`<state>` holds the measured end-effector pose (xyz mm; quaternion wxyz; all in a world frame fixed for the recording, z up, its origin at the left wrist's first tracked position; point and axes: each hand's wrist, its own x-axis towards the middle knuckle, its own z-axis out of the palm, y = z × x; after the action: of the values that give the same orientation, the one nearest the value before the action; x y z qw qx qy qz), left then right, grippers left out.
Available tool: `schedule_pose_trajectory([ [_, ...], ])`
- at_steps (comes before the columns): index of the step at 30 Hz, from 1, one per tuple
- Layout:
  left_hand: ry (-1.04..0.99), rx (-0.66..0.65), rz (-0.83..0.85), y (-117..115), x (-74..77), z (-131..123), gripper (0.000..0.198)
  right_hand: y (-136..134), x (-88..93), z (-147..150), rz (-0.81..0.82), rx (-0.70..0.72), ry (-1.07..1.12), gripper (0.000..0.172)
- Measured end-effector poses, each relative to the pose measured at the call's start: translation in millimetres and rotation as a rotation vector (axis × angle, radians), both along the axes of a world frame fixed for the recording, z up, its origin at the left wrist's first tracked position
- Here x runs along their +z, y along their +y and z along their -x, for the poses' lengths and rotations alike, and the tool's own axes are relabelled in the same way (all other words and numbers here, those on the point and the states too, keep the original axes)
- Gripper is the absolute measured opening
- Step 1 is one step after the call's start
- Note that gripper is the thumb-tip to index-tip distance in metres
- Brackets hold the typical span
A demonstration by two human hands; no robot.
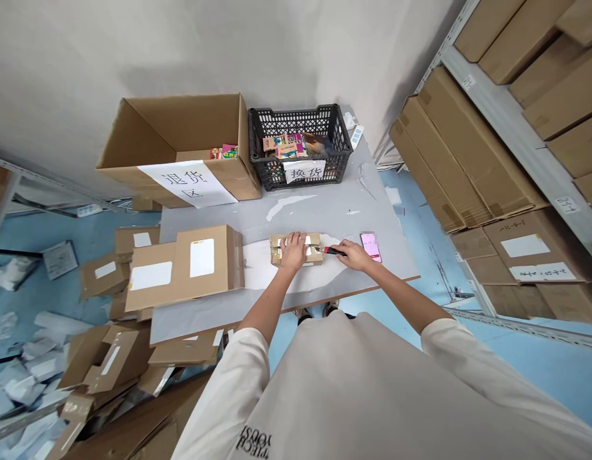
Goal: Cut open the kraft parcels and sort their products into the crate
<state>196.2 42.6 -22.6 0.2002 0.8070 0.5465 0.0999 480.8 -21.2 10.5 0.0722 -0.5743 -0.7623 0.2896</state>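
Note:
A small cardboard box (pixel 315 257) with white labels lies on the grey table in front of me. My left hand (pixel 292 252) rests flat on top of it, fingers stretched out. In my right hand (pixel 353 254) is a red and black box cutter (pixel 334 251), its front end at the box's right side. Whether the blade touches the cardboard is too small to tell. A phone (pixel 371 246) with a lit pink screen lies just right of my right hand. Two larger labelled cardboard boxes (pixel 207 287) sit to the left on the table.
At the table's back stand a large open carton (pixel 181 182) with a paper sign and a black plastic crate (pixel 303 180) holding colourful packets. Shelving (pixel 511 89) full of cartons rises on the right. Opened boxes (pixel 118 358) and packing scraps cover the floor at left.

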Motion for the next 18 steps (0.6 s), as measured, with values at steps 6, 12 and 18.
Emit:
schedule_pose_trajectory([
  [6,-0.012,0.074,-0.017,-14,-4.4,-5,0.057,-5,-9.9,8,-0.021,-0.06,0.076,0.049],
  [12,-0.041,0.092,-0.039,-16,-6.7,-5,0.057,-10,-21.8,10,-0.023,-0.098,0.041,0.05],
  [18,-0.029,0.093,-0.043,-19,-8.9,-5,0.057,-6,-24.1,-15,-0.028,-0.295,0.078,0.053],
])
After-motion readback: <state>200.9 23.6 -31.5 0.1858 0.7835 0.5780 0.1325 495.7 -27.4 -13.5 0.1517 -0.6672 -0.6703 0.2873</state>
